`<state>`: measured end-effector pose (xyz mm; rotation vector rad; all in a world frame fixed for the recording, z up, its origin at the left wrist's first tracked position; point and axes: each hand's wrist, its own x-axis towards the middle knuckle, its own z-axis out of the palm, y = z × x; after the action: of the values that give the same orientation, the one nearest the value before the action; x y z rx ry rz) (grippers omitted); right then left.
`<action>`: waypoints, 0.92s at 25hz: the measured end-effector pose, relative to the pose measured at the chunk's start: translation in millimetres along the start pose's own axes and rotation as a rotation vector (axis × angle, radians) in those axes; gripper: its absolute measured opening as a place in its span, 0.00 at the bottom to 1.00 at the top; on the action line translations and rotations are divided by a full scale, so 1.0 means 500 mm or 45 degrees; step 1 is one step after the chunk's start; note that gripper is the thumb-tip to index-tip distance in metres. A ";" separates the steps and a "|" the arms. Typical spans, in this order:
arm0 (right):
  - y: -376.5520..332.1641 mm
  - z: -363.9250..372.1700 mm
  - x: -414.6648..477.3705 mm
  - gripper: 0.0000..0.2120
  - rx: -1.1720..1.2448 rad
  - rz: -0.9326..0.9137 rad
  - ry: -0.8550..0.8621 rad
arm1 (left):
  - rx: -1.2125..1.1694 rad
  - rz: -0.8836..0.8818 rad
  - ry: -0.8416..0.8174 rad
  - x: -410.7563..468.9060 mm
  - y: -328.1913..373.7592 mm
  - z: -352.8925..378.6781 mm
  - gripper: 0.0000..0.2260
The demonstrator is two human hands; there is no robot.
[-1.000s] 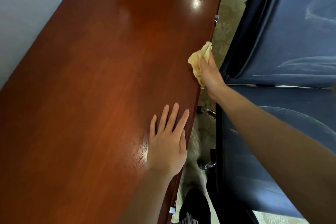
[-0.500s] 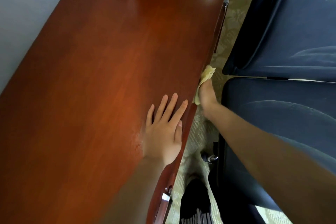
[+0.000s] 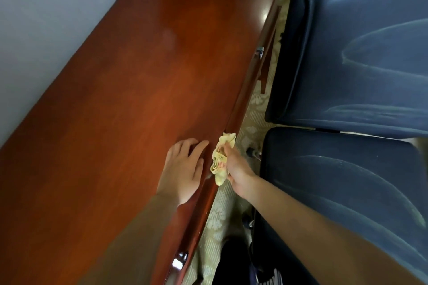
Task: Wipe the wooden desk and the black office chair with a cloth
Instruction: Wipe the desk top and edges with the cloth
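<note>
change: the right hand (image 3: pixel 238 172) and cloth (image 3: pixel 219 161) are nearer along the worktop's (image 3: pixel 115 104) front edge than half a second ago, now just beside the left hand (image 3: pixel 183 169), which keeps its place by that edge.
cloth: yellow, crumpled, against the front edge, between the two hands.
right hand: fingers and thumb clamped round the cloth.
left hand: palm down on the worktop, holding nothing.
chair (image 3: pixel 347 183): dark, right of the worktop, apart from both hands.

A plain pale grey wall (image 3: pixel 46 30) on the left, and a beige floral-patterned carpet (image 3: pixel 253 106) underfoot
</note>
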<state>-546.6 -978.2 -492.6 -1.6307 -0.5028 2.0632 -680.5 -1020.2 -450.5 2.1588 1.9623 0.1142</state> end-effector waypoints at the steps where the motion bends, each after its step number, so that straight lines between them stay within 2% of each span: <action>1: -0.009 -0.002 -0.001 0.18 0.019 -0.004 0.003 | -0.002 -0.025 0.018 0.015 0.007 -0.005 0.18; 4: -0.038 0.003 -0.001 0.16 0.112 0.006 0.008 | -0.043 -0.053 0.043 0.053 0.021 -0.015 0.18; 8: -0.093 0.003 0.020 0.16 0.182 -0.029 0.083 | -0.054 0.040 0.033 0.135 0.020 -0.031 0.19; 14: -0.179 -0.017 0.089 0.21 0.223 -0.107 0.118 | -0.052 0.155 0.007 0.299 0.028 -0.049 0.22; 23: -0.363 -0.077 0.244 0.22 0.184 -0.359 0.196 | -0.019 0.226 0.053 0.506 0.070 -0.023 0.22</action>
<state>-509.1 -759.2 -500.6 -1.5228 -0.4877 1.7141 -622.2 -771.2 -454.8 2.3352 1.7810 0.2034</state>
